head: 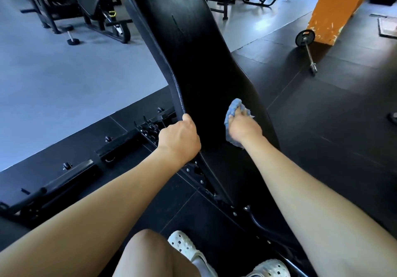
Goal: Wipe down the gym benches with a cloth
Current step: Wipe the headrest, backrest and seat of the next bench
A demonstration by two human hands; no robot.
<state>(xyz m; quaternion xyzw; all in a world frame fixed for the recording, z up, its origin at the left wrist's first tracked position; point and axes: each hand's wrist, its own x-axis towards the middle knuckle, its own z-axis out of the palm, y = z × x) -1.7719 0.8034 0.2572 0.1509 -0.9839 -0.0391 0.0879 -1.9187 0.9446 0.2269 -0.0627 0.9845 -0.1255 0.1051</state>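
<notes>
Our left hand (179,139) curls round the stitched edge of the long, glossy black padded bench (193,50); our right hand (243,127) bunches the crumpled blue terry cloth (233,106) in curled fingers, pressing it against the pad's lower right side

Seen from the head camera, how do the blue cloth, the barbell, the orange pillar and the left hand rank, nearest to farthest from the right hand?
1. blue cloth, gripped by the right hand itself.
2. left hand, holding the bench pad at its left edge.
3. barbell, on the floor, far right.
4. orange pillar, just behind the barbell.
</notes>
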